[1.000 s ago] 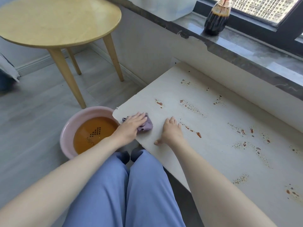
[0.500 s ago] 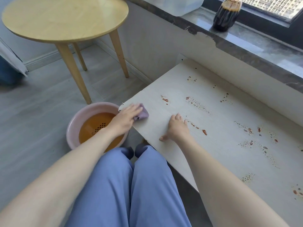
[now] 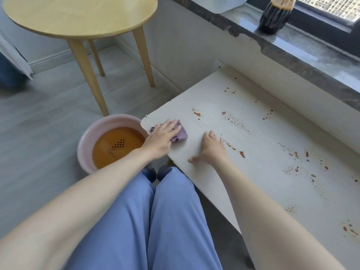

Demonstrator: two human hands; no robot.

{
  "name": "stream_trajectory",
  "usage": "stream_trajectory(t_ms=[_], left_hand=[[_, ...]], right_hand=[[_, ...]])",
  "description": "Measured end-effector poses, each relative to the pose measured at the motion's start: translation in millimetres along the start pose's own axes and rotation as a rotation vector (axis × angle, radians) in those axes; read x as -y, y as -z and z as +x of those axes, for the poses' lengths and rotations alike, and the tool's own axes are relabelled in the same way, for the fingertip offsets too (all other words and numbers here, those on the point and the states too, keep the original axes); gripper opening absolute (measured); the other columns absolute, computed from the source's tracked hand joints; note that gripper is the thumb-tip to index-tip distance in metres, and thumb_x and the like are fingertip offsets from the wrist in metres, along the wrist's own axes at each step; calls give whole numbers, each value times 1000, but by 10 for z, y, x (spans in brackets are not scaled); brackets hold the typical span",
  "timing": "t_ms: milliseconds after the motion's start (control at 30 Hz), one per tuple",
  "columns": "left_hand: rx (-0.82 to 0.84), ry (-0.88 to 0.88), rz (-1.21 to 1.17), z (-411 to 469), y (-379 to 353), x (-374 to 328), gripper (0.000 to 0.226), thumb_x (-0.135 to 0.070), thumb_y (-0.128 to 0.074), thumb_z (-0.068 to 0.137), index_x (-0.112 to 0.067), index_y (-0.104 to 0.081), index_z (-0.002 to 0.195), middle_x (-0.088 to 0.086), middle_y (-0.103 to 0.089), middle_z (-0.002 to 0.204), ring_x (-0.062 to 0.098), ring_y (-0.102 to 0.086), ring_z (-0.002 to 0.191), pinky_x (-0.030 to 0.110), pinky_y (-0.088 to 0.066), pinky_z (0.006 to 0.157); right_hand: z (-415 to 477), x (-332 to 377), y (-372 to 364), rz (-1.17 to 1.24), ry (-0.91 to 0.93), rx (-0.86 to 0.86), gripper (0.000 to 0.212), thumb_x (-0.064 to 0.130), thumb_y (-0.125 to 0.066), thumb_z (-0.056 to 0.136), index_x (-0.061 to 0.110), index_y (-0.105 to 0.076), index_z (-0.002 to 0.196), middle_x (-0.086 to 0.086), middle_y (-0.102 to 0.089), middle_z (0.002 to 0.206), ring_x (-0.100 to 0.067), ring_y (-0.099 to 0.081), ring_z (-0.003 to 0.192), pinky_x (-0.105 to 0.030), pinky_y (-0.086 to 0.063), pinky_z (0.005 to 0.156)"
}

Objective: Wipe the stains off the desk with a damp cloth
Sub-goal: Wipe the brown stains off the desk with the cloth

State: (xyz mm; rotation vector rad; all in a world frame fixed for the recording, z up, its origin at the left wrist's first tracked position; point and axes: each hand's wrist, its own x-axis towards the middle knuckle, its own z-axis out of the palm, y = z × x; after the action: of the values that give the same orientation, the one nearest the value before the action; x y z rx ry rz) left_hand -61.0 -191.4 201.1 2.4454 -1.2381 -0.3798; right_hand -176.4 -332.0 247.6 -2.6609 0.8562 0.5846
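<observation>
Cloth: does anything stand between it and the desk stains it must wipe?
Partly. The right hand rests flat on the desk between the cloth and the right stains. The back stain has only bare desk before it.

Bright daylight from the window point(image 3: 331, 10) at upper right, soft shadows, wide-angle bending at the edges.

Both arms bare, stretched forward: left arm point(image 3: 87, 188) from lower left, right arm point(image 3: 263, 221) from lower right. left grip point(image 3: 162, 136) palm down, fingers straight, pressing flat on cloth point(image 3: 181, 133). right grip point(image 3: 211, 150) palm down on counter point(image 3: 263, 182), fingers extended, thumb splayed leftward. Grips near, not touching.
</observation>
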Motion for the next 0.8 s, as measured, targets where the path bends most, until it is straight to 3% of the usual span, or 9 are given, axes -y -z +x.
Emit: stream_trajectory(t_ms=[100,167,233,333,533,600,700,800], left_hand=[[213,-251,14,-165,-55,-101,53,-7,-34,100,-23,-23,149,-9,-3,158,10,4,146,32,3,117],[290,-325,15,-143,28,-7,50,-9,-34,101,-25,-24,148,-10,-5,158,10,1,146,31,-1,117],[250,-254,0,-36,43,46,51,-9,-34,101,-26,-26,148,-10,-8,158,10,-1,146,30,-3,117],[52,-64,-25,-17,-50,-142,57,-1,-35,97,-23,-26,148,-8,-7,158,13,0,146,37,-1,119],[256,-373,-14,-148,-32,-123,56,0,-37,97,-21,-27,148,-5,-8,158,14,-2,146,30,-1,116],[259,-277,-32,118,43,-20,53,-1,-37,98,-21,-30,147,-4,-11,158,15,-4,146,32,-3,116],[100,-68,-45,351,23,-78,54,0,-35,97,-20,-30,147,-3,-10,158,16,-2,147,34,-2,117],[79,-110,-34,211,-144,-225,58,1,-34,95,-22,-27,148,-5,-6,159,14,2,146,36,1,116]], right_hand=[[-37,-81,68,15,62,53,124,51,-79,67,3,-1,151,-14,2,159,-23,-2,147,-38,-5,120],[-64,-129,128,26,91,94,122,48,-80,68,5,-1,151,-12,4,159,-24,-5,147,-37,-8,119],[-66,-173,154,39,103,110,121,46,-80,68,8,-1,152,-9,5,160,-24,-5,147,-36,-8,119],[-55,-203,86,49,105,100,126,43,-82,67,8,4,152,-8,10,159,-19,2,147,-36,-1,120],[-27,-226,18,30,134,49,122,43,-80,69,7,3,152,-10,8,159,-17,0,148,-36,0,120],[-28,-223,19,11,127,43,125,46,-80,67,8,4,152,-9,8,159,-16,0,148,-36,1,120],[-40,-214,13,-6,119,43,128,45,-80,67,7,8,151,-9,8,159,-16,2,147,-36,1,120],[-29,-202,26,-14,112,59,130,45,-80,68,6,13,149,-8,9,159,-15,3,147,-36,2,120]])
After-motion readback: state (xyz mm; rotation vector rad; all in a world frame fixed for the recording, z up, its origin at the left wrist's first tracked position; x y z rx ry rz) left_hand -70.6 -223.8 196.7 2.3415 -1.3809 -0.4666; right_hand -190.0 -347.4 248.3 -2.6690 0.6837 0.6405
